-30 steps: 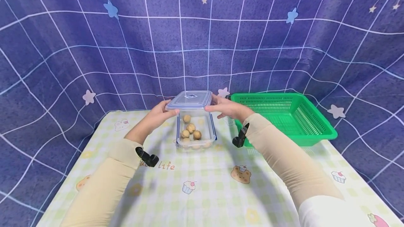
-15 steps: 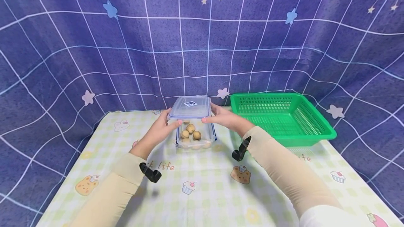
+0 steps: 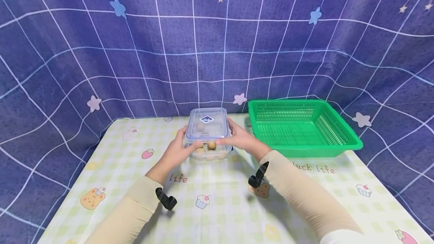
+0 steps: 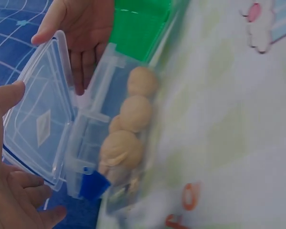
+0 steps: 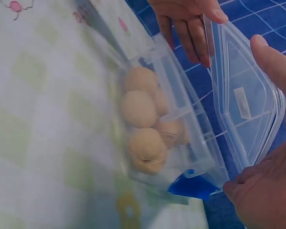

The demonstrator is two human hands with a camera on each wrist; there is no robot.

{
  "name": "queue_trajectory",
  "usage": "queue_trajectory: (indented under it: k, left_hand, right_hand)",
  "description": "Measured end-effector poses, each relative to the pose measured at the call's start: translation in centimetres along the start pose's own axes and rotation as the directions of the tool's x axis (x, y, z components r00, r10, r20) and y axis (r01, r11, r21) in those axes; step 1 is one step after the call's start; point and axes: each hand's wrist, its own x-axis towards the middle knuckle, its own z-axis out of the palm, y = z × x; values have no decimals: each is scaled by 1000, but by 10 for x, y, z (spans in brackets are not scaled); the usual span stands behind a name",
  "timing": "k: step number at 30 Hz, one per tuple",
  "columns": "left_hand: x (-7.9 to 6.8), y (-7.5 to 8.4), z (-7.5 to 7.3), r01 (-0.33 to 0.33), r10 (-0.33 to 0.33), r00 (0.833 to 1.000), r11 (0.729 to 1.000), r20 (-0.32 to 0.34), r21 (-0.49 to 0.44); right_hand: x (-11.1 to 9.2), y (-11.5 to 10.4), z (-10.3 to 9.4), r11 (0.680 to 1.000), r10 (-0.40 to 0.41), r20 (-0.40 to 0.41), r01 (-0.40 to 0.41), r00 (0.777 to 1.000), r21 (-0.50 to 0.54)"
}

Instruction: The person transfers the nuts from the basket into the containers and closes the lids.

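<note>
Both hands hold a clear lid (image 3: 207, 125) with a blue seal and a small label, just above a clear plastic food container (image 3: 226, 150). Several walnuts (image 3: 211, 145) lie inside it. At the lid's left side, my left hand (image 3: 177, 150) grips the edge, thumb on top and fingers below. Opposite it, my right hand (image 3: 241, 138) grips the right edge the same way. A gap shows between lid (image 4: 40, 114) and container rim at the near side in both wrist views. Blue side clips (image 5: 193, 186) hang outward; the container's far end is hidden under the lid.
A green perforated basket (image 3: 305, 148) stands to the right of the container, near the back of the table. A checked tablecloth (image 3: 230, 206) with cartoon prints covers the table. Behind it hangs a blue grid-patterned curtain (image 3: 217, 67).
Both hands have brought the lid down and toward the near side, and it now covers most of the container. The container and basket have stayed in place.
</note>
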Motion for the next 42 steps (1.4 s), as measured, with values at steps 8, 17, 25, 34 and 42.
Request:
queue_trajectory:
  k: [8, 17, 25, 34, 42]
  left_hand:
    - [-6, -12, 20, -21, 21, 1000, 1000, 2, -13]
    - [-8, -21, 32, -66, 66, 998, 998, -12, -12]
    - [-7, -24, 34, -67, 67, 998, 998, 8, 12]
    - [-1, -25, 29, -106, 103, 994, 991, 44, 76]
    - [-1, -28, 25, -133, 128, 991, 964, 34, 231]
  right_hand:
    - [-8, 20, 6, 998, 33, -68, -37, 997, -51]
    - [-14, 33, 11, 989, 90, -102, -101, 991, -111]
    - [-12, 43, 12, 988, 58, -82, -69, 995, -139]
    - [-6, 49, 13, 988, 72, -82, -82, 994, -132]
    - [-5, 53, 13, 985, 62, -66, -72, 996, -157]
